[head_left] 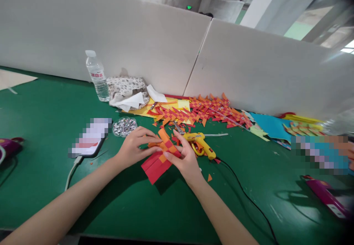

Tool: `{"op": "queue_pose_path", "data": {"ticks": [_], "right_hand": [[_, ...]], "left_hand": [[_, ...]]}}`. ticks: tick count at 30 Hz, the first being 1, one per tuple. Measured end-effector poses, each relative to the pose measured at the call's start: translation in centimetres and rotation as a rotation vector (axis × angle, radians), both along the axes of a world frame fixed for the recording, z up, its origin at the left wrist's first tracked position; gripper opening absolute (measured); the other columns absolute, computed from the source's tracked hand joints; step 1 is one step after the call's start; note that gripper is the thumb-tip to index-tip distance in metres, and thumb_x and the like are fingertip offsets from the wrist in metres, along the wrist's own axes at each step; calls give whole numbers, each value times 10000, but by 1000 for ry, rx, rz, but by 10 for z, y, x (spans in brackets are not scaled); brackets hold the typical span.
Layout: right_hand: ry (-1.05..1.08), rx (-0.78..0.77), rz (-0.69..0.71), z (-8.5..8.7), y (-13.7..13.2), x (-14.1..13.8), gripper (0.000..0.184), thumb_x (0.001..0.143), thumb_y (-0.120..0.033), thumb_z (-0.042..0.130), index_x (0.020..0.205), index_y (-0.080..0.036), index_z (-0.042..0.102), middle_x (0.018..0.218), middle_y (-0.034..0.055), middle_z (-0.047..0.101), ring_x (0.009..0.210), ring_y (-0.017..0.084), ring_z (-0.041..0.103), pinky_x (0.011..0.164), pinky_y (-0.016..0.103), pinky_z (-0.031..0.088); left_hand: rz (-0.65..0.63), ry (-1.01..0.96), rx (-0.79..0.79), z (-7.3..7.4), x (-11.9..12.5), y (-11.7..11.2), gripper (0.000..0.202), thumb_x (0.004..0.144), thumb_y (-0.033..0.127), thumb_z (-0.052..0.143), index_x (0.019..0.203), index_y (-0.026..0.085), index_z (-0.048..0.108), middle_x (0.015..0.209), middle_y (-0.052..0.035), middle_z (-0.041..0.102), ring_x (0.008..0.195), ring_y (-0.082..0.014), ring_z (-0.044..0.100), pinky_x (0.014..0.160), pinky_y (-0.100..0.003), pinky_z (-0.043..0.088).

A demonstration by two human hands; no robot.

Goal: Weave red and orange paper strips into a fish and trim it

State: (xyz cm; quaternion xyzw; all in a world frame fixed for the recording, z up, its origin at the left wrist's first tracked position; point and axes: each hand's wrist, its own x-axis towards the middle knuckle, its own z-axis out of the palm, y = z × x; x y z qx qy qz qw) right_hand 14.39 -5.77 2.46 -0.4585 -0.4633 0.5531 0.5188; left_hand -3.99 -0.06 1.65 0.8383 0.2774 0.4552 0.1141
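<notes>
Between my hands is a woven piece of red and orange paper strips (pixel 157 165), held above the green table. My left hand (pixel 137 144) is closed on its orange strips from the left, fingers and thumb pinching. From the right, my right hand (pixel 184 155) grips the woven part, thumb on top near the checkered squares. Two wide red strips hang down toward me. Just beyond my right hand lies a yellow glue gun (pixel 203 145), with a clear glue stick out of its back end. A small metal blade or scissors (pixel 179 128) rests behind it, partly hidden.
Many woven red-and-orange paper fish (pixel 212 108) are heaped along the white partition (pixel 138 42). A tub of googly eyes (pixel 124 126), a phone on a cable (pixel 92 138), and a water bottle (pixel 98 77) stand left. Purple power strips (pixel 328 197) lie at both sides; a black cord (pixel 243 189) crosses the right.
</notes>
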Motion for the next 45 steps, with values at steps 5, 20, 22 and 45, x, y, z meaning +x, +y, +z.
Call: {"op": "queue_pose_path", "data": {"ticks": [5,20,22,45], "right_hand": [[17,5,10,0,0,0,779,656,-288,734,1329,-248,345,874,20,713,792,208,680,743,357,543],[3,-2,4,-3,2,1,782,645,-287,739,1320,-249,347,863,18,714,805,229,681,778,411,541],[28,-2,-6,-3,3,1,804,630,-285,750,1325,-243,347,857,21,715,813,234,680,783,414,541],[164,235,-665,-2,17,23,679,733,-290,671,1313,-265,320,1262,80,533,1108,208,559,955,385,460]], "left_hand": [[-28,-138,-282,-5,5,-1,100,755,311,657,788,244,725,773,-39,703,759,-168,606,714,-307,474],[14,-313,-1069,2,3,4,261,629,425,714,695,173,695,678,-43,666,612,-153,584,573,-266,460],[81,-421,-1044,2,2,7,295,634,455,704,692,168,671,681,-26,648,628,-140,575,592,-249,453],[451,-1188,-724,-5,-22,29,288,637,309,714,820,198,522,976,-8,532,732,-86,533,593,-197,439]]}}
